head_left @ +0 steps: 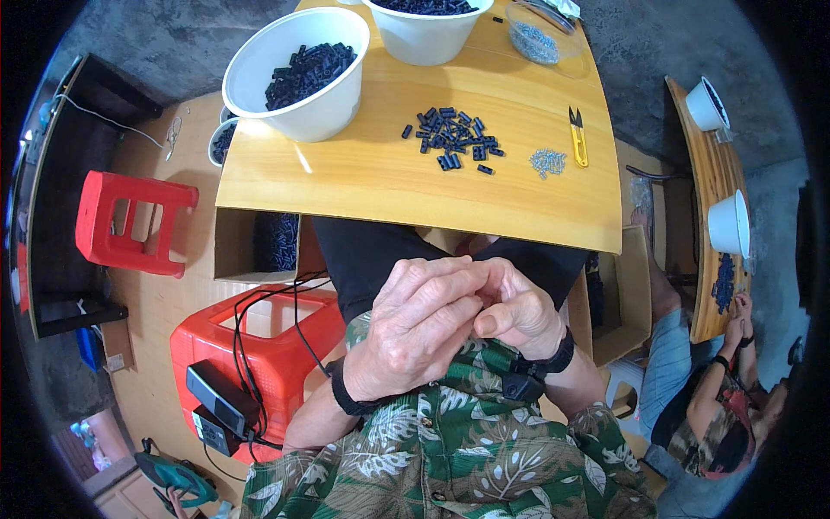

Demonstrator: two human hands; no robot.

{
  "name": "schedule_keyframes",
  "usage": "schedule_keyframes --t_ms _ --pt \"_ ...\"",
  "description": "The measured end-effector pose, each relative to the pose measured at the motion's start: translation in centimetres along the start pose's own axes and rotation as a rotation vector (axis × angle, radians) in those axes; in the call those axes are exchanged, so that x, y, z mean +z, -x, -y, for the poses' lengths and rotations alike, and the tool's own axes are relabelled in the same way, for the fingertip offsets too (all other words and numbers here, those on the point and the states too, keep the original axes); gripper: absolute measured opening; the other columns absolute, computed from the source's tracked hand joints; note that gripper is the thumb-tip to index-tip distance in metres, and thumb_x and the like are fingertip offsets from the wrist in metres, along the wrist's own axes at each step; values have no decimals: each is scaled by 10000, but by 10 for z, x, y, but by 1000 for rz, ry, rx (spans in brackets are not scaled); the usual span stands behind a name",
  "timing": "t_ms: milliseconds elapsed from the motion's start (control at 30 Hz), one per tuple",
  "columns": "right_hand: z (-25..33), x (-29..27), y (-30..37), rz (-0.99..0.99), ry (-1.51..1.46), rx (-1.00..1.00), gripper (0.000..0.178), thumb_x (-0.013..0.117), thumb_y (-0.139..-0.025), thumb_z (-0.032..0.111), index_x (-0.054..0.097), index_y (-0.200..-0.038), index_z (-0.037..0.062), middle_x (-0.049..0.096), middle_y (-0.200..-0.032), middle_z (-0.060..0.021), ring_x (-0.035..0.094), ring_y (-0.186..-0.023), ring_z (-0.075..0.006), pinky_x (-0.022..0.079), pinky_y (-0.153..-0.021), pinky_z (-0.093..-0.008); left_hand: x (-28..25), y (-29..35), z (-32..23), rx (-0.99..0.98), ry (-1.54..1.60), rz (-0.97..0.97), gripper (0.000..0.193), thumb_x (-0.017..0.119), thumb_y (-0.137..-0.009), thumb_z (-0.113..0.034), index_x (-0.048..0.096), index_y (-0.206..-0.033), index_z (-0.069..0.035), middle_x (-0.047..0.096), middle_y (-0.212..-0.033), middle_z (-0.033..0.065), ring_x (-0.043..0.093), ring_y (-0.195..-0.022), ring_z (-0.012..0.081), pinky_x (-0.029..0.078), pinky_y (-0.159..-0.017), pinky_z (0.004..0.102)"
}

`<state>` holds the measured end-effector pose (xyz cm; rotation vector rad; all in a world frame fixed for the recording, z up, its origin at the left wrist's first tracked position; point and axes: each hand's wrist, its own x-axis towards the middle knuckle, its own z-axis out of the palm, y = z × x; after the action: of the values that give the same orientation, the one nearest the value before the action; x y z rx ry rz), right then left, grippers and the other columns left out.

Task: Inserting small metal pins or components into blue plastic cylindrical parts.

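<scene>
My left hand (413, 322) and my right hand (524, 313) meet in front of my chest, just below the table's near edge. Both are closed, with fingertips pressed together, and whatever they pinch is hidden behind the fingers. Beyond them on the yellow wooden table (346, 186) lies a loose pile of small dark cylindrical plastic pieces (454, 136). To its right are a small heap of silvery screws (547, 162) and yellow-handled thread snips (578, 138), points facing away from me.
White tubs (341, 99) of dark pieces and a clear container (538, 43) of screws stand at the back. Cardboard boxes (635, 285) flank my legs. A red stool (199, 346) with black cables is on the left. Another person (713, 398) works at a table on the right.
</scene>
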<state>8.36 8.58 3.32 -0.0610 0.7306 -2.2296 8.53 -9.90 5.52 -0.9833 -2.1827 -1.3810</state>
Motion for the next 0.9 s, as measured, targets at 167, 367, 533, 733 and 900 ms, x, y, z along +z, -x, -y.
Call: schedule_keyframes --t_ms 167,367,533,733,900 --pt "-3 3 -3 -2 -44 -19 491 829 -701 22 642 -1143 -81 713 -1025 -96 691 -946 -167 531 -851 -252 -2 1 0 17 12 -18 268 780 -699 -76 704 -947 -7 697 -1076 135 680 -1013 346 528 -827 445" --pt "6 7 -5 46 89 46 429 790 -851 187 630 -1188 -25 679 -918 -39 585 -640 -74 470 -573 -202 -9 0 0 -22 7 -23 256 777 -721 -43 688 -958 -8 699 -1067 131 680 -1024 342 525 -826 446" --pt "17 -7 -7 -349 654 -311 362 746 -908 197 622 -1179 -8 669 -886 -21 554 -648 -47 447 -585 -195 -7 19 14 -471 131 -186 187 731 -834 25 669 -1010 6 732 -1015 124 707 -899 222 560 -736 303" --pt "40 -57 -32 -795 1029 -641 135 692 -956 145 676 -933 14 610 -764 56 504 -661 3 411 -598 -175 -25 43 55 -850 649 -775 139 653 -952 -55 644 -1076 8 713 -830 118 668 -700 162 519 -625 263" --pt "38 -56 -35 -817 957 -687 142 673 -974 156 660 -886 46 548 -678 68 431 -550 4 332 -482 -172 -81 78 99 -926 654 -1085 233 624 -995 -186 603 -1148 -11 699 -939 138 691 -862 239 555 -752 345"
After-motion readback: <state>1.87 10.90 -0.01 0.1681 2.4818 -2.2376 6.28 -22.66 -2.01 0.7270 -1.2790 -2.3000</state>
